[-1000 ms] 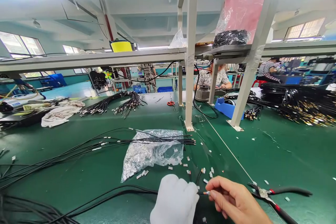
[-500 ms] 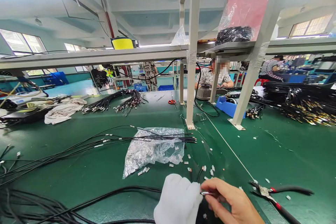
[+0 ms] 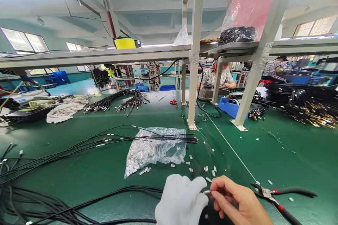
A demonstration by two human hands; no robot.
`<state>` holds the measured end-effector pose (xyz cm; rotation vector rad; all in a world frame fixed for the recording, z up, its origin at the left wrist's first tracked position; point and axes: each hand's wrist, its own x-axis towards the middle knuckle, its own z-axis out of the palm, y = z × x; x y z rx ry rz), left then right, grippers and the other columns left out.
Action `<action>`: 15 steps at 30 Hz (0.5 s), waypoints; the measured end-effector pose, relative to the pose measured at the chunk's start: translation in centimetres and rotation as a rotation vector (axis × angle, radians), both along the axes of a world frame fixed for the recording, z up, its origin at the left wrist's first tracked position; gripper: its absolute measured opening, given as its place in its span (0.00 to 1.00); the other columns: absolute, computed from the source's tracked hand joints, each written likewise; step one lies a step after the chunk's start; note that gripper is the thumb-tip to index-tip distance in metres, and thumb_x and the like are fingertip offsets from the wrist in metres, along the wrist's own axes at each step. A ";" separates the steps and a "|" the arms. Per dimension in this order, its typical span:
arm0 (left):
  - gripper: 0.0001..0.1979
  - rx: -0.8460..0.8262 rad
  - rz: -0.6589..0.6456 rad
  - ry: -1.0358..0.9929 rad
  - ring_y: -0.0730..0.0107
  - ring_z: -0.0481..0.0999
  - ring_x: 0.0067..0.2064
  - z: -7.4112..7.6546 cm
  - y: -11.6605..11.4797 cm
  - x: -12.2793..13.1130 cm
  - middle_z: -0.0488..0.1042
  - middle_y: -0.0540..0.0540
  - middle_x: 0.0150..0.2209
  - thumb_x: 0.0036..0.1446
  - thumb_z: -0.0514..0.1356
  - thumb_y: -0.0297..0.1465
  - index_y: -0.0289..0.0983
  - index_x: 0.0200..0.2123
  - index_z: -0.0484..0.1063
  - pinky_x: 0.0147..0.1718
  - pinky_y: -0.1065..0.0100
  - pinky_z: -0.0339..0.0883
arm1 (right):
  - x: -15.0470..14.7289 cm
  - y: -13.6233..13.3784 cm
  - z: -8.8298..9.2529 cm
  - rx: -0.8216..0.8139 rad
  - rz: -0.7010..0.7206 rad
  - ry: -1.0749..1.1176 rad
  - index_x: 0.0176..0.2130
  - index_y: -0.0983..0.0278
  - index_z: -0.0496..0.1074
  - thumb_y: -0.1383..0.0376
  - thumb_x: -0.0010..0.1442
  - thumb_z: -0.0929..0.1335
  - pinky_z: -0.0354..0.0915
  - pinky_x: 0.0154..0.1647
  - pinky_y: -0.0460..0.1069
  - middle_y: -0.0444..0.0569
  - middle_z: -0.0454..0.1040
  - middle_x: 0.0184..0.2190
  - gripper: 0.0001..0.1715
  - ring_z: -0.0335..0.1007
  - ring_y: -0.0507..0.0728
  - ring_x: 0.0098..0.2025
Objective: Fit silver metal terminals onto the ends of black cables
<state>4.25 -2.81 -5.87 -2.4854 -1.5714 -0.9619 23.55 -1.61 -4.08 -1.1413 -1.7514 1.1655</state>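
My left hand [image 3: 182,200], in a white glove, is closed around black cables [image 3: 142,187] that come in from the left. Between its thumb and forefinger and my bare right hand [image 3: 235,198] sits a small silver metal piece [image 3: 206,192]. My right thumb and forefinger pinch the outer end of that piece. The glove hides the cable's end, so how the piece and the cable meet cannot be seen. Just beyond my fingers lie several small clear-and-silver pieces [image 3: 213,173]. Cutting pliers [image 3: 268,192] with black-and-red handles rest to the right, jaws apart.
A clear bag [image 3: 148,153] of small pieces lies ahead, with several black cables across it. More cables [image 3: 34,204] coil at the left. Shelf posts [image 3: 194,77] stand on the green table [image 3: 163,116]. Scissors [image 3: 173,102], a blue tape dispenser [image 3: 229,107] and cable bundles [image 3: 303,105] lie farther back.
My right hand has shifted slightly right, away from the glove. My left thumb and forefinger have spread and stretched toward it, and the silver piece shows between the hands.
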 end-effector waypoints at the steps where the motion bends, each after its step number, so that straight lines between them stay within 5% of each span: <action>1: 0.06 -0.040 -0.018 -0.005 0.66 0.69 0.38 -0.1 0.0 -0.2 0.68 0.52 0.31 0.63 0.57 0.30 0.47 0.41 0.71 0.34 0.71 0.64 | -0.2 0.0 0.1 -0.076 0.023 0.063 0.34 0.62 0.68 0.43 0.64 0.66 0.68 0.28 0.45 0.45 0.73 0.26 0.25 0.69 0.53 0.26; 9: 0.07 -0.042 0.019 -0.087 0.66 0.72 0.43 -2.3 0.2 -0.1 0.73 0.52 0.35 0.64 0.56 0.34 0.50 0.40 0.74 0.50 0.69 0.67 | -1.0 -0.5 1.5 -0.712 0.060 0.548 0.27 0.65 0.65 0.49 0.48 0.79 0.48 0.15 0.38 0.44 0.70 0.22 0.29 0.56 0.44 0.18; 15: 0.10 0.023 0.072 -0.123 0.66 0.73 0.41 -1.6 0.2 -0.2 0.74 0.50 0.34 0.66 0.53 0.34 0.46 0.37 0.75 0.50 0.68 0.69 | 0.6 -0.2 2.7 -0.559 -0.116 0.625 0.23 0.65 0.66 0.45 0.51 0.77 0.51 0.17 0.39 0.40 0.63 0.18 0.30 0.49 0.45 0.18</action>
